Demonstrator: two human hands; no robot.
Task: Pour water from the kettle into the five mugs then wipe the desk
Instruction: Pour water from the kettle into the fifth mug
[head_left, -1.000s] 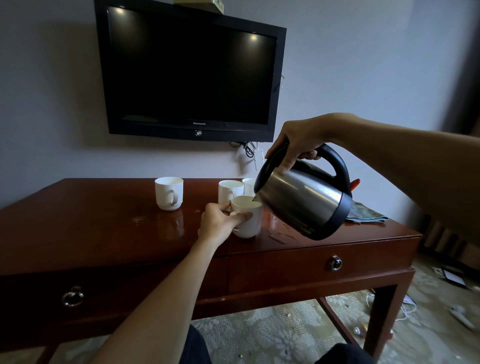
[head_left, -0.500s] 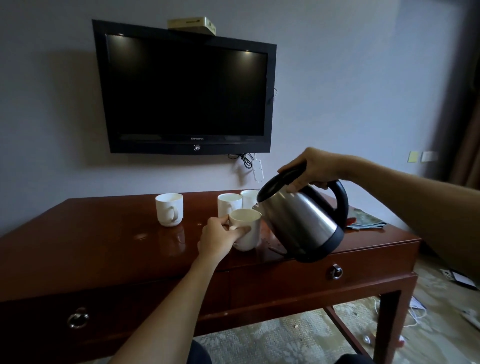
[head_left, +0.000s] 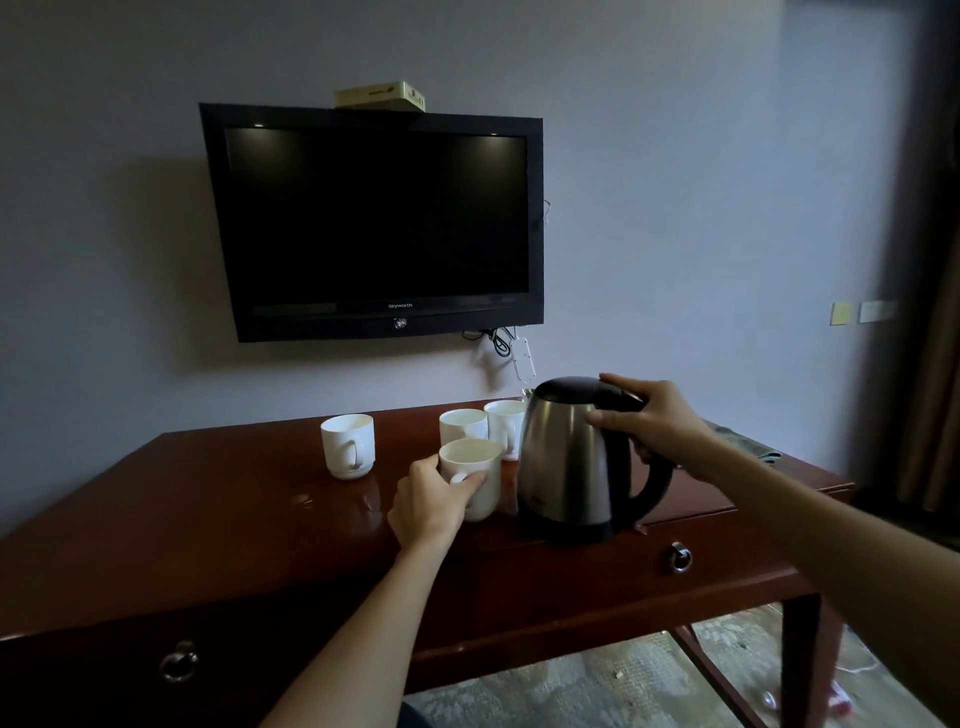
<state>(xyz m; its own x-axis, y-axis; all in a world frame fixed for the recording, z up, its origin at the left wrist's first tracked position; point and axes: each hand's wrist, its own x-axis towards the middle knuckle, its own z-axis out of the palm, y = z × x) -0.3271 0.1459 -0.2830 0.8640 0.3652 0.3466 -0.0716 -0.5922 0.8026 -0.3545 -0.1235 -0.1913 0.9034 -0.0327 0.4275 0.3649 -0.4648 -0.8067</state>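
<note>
A steel kettle (head_left: 566, 467) with a black lid and handle stands upright on the dark wooden desk (head_left: 234, 493). My right hand (head_left: 654, 426) holds the top of its handle, one finger lying along the lid. My left hand (head_left: 428, 506) grips the nearest white mug (head_left: 478, 467) by its handle side, just left of the kettle. Two more white mugs (head_left: 462, 423) (head_left: 506, 423) stand close together behind it. Another white mug (head_left: 348, 447) stands alone further left. A crumpled cloth (head_left: 753, 447) lies at the desk's right end, partly hidden by my right arm.
A black TV (head_left: 379, 218) hangs on the wall above the desk, with a cable and plug (head_left: 522, 358) dangling below it. The desk front has two ring-pull drawers (head_left: 679, 558) (head_left: 179, 665). Wet patches glisten on the desktop beside the near mug. Patterned carpet shows under the desk.
The kettle went from tilted over the near mug, pouring, to upright on the desk to the mug's right. My left hand stayed on the mug.
</note>
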